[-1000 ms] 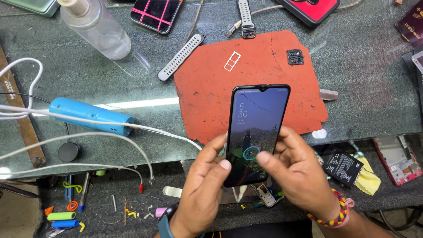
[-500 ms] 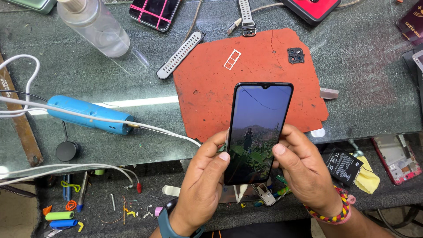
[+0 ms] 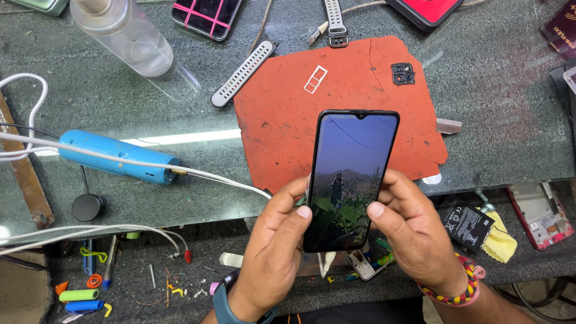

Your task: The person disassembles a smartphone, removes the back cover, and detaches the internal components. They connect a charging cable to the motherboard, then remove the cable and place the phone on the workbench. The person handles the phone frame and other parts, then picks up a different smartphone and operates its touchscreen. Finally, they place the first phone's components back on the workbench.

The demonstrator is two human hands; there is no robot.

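Both thumbs press the lower glass of a lit smartphone (image 3: 351,180), the other fingers curled behind its sides, so the left hand (image 3: 273,252) and right hand (image 3: 414,243) cradle it screen-up for viewing above the front edge of the green glass-topped workbench (image 3: 120,102). Beyond it an orange repair mat (image 3: 288,126) near the bench's middle keeps small parts together: a white card tray (image 3: 315,79) and a black camera frame (image 3: 402,73). A blue tool (image 3: 117,156) with white cable lies toward the left edge.
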